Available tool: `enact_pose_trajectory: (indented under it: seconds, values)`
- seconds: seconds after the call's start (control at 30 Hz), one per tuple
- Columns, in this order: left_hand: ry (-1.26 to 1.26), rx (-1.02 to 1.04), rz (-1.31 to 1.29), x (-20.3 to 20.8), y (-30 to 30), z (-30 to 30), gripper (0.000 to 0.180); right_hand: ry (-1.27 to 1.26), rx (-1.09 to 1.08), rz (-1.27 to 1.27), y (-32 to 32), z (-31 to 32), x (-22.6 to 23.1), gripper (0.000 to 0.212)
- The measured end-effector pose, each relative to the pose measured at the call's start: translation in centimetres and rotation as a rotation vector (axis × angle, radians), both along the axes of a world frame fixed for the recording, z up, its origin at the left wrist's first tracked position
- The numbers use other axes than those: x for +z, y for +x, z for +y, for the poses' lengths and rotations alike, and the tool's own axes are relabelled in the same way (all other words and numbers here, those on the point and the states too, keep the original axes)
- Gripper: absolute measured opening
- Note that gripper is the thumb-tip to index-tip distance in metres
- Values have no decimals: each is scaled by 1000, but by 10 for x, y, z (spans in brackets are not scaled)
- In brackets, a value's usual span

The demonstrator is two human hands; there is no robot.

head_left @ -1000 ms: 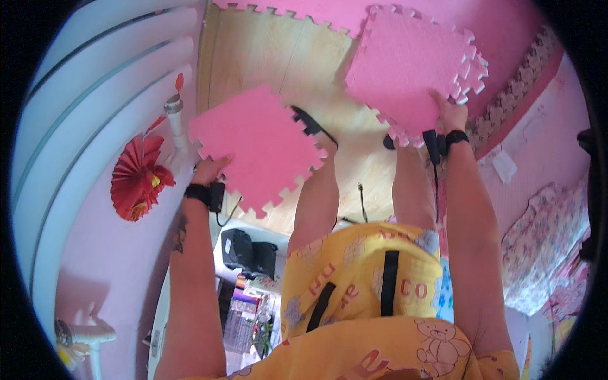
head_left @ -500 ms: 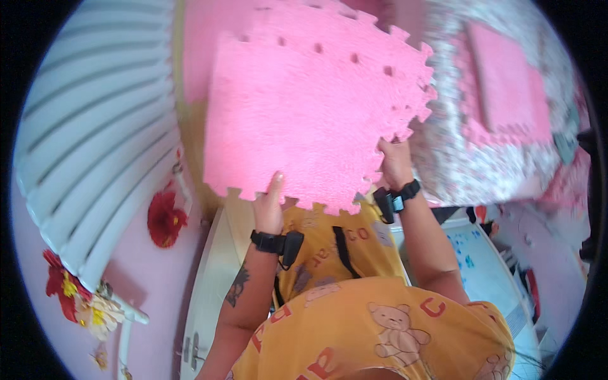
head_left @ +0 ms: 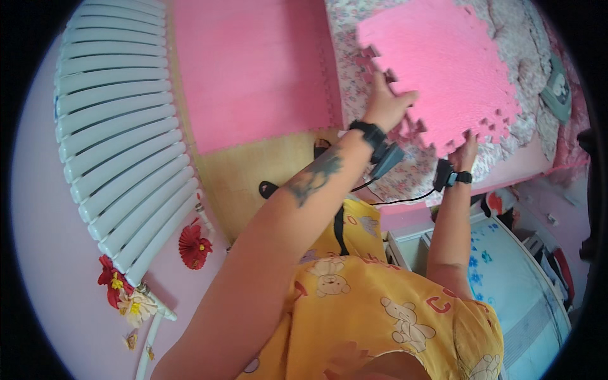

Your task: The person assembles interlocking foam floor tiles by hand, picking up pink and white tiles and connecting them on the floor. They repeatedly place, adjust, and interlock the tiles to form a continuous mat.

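Pink plush foam mat tiles (head_left: 443, 69) with jigsaw edges are held in a stack over the bed at the upper right. My left hand (head_left: 387, 104) grips the stack's near left edge, thumb on top and fingers beneath. At the near right edge, my right hand (head_left: 465, 152) holds it from below, most of its fingers hidden under the foam. The stack covers the spot on the bed where other pink tiles lay; a few toothed edges show under its left side. Both wrists carry black straps with small devices.
A white slatted radiator (head_left: 120, 126) runs along the left wall, with red artificial flowers (head_left: 195, 247) by its pipe. Joined pink mats (head_left: 253, 69) cover part of the wooden floor (head_left: 240, 177). The floral bedspread (head_left: 405, 174) lies right; a blue-patterned white cabinet top (head_left: 506, 278) stands lower right.
Both hands have carried the tile stack from the middle over to the bed on the right. The floor mats and my slippers have come into sight.
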State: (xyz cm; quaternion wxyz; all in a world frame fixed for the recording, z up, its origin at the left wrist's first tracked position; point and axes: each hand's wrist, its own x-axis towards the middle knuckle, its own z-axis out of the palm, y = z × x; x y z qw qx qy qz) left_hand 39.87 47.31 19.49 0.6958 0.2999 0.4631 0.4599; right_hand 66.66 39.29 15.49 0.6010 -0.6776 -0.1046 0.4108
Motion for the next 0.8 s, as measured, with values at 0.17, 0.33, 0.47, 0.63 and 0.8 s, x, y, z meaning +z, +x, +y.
enact_pose_trajectory:
  seconds: [0.17,0.33,0.47,0.63,0.8]
  values:
    - [63,-235,552,-45,2,23,96,-422,70,-88,56,18,-73,33]
    - [39,-101,434,-95,-120,-16,71,-346,-156,-11,3,-7,-29,57]
    - [-329,97,512,-171,-290,-68,50,18,-157,-789,-161,-16,41,37]
    - [-689,112,725,-296,-464,-119,38,-121,745,-466,-367,4,-46,23]
    - [-1054,523,418,-460,-558,-157,39,-655,791,303,-453,-4,-326,29]
